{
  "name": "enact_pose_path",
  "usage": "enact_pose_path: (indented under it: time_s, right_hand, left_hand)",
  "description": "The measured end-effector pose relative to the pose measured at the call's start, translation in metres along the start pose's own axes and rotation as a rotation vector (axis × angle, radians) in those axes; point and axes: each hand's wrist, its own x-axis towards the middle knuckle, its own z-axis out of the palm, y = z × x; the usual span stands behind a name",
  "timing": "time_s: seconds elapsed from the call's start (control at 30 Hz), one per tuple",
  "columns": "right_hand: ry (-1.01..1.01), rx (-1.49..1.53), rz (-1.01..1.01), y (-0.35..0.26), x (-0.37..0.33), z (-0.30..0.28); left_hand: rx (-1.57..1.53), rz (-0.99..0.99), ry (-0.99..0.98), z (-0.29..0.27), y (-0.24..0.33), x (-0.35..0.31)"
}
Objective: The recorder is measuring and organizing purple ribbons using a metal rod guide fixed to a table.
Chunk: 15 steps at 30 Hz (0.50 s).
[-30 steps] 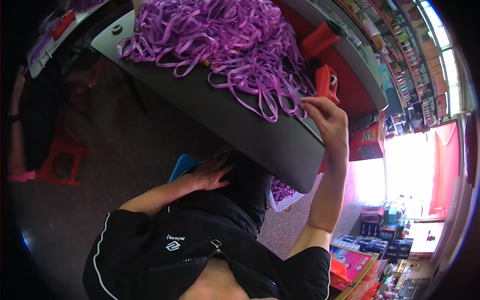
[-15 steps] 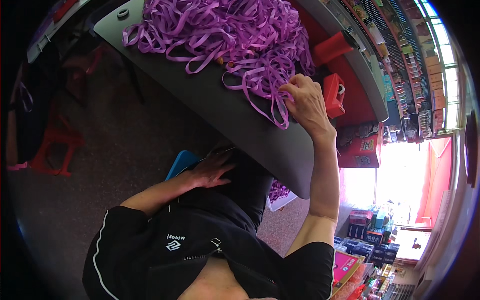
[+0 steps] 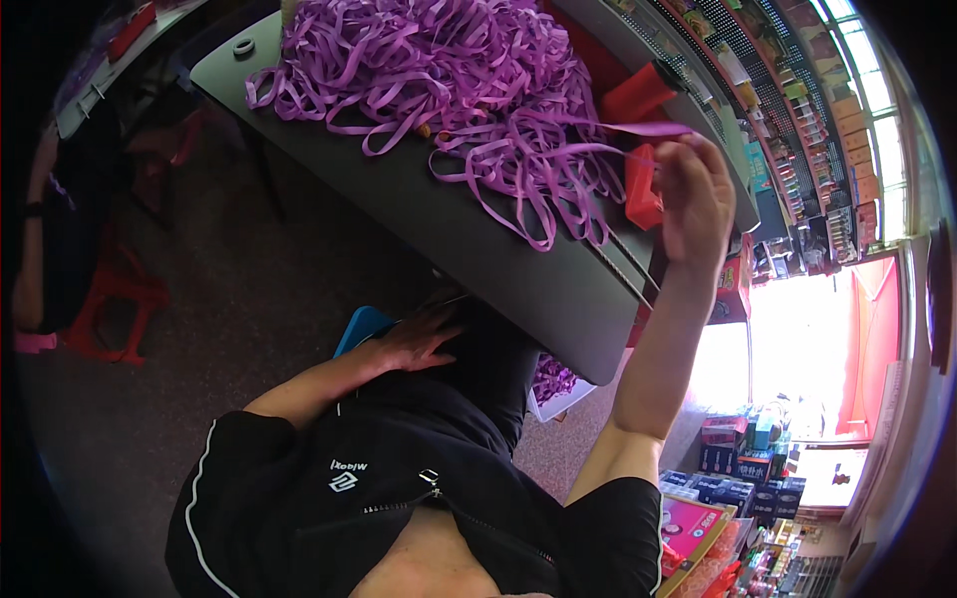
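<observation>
A big tangled heap of purple ribbon point(image 3: 439, 75) lies on the dark grey table point(image 3: 498, 249). My right hand point(image 3: 700, 204) is raised at the right end of the table, its fingers pinched on a purple ribbon strand point(image 3: 648, 129). The strand stretches taut back to the heap, and a second one runs just below it toward the fingers. Looser ribbon loops hang toward the near side of the tabletop. My left hand point(image 3: 424, 339) rests on my dark-clothed thigh, fingers spread, holding nothing.
Behind the ribbon stand a red cylinder point(image 3: 640, 90) and a red holder point(image 3: 643, 189). Two thin rods point(image 3: 613, 267) poke past the table's right end. Below sits a white bin point(image 3: 560, 404) with purple ribbon. At left are a red stool point(image 3: 120, 289) and another person's arm point(image 3: 35, 239).
My right hand has moved right from the edge of the heap, drawing ribbon out taut. Thin rods now show where the hand was. My left hand has stayed on the thigh.
</observation>
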Motion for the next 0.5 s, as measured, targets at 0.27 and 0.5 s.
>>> enact_pose_path:
  time_s: [0.27,0.5]
  right_hand:
    - [-0.056,0.382,-0.218,-0.068,-0.070,-0.052]
    - [0.103,0.303,-0.114,-0.060,-0.125,-0.093]
  left_hand:
    - [-0.066,-0.090,-0.115,0.011,0.003,-0.014]
    - [-0.534,-0.124,0.258,-0.082,0.085,-0.001]
